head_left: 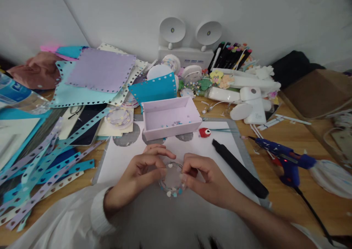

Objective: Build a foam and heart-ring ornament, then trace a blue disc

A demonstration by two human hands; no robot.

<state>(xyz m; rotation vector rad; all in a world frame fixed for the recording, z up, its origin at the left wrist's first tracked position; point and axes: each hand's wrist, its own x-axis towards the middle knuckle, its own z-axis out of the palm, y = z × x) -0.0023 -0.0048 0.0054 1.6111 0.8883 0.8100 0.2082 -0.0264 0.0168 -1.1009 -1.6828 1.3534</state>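
Between my two hands is a small ring-shaped wreath [172, 193] dotted with white and blue cut-out shapes, held over the near part of the white paper. My left hand [143, 170] pinches its left side between thumb and fingers. On the opposite side, the fingers of my right hand [202, 175] are closed on the ring's edge. A lilac open box [172, 131] stands just beyond my hands, with small punched-out bits [176, 123] on its floor. To the right of the box lie tweezers [220, 130] with a red piece [205, 132] near them.
A black marker-like tube [240, 168] lies right of my hands. Farther right is a blue glue gun [286, 157] with a red light and cord. Punched paper strips [41, 172] cover the left side. Coloured sheets [101, 69], a bottle [22, 95] and pens [229, 56] sit toward the back.
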